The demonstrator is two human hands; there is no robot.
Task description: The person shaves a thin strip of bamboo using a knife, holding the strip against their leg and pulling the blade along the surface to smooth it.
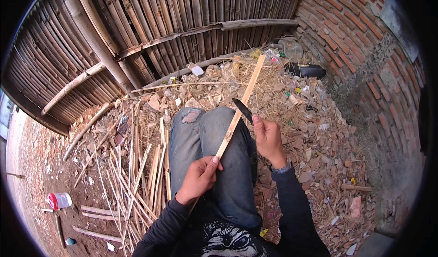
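A long, pale strip of split bamboo (251, 84) slants across my right thigh, its far end pointing up and away. My left hand (199, 176) is closed round its near part, thumb on top. In my right hand (268, 140) is a knife with a dark blade (242, 108); the fingers wrap its handle and hide most of it. The blade tip points up and to the left, and the blade lies at the strip's right edge; whether it touches the wood I cannot tell. My knees in worn jeans (219, 129) are under the strip.
Many split bamboo strips (137, 184) lie piled left of my legs. A bamboo fence (191, 10) stands ahead, a brick wall (337, 28) to the right. Rubble and dry straw (310, 143) cover the ground. A red-and-white tub (59, 201) sits far left, a black case (305, 70) far right.
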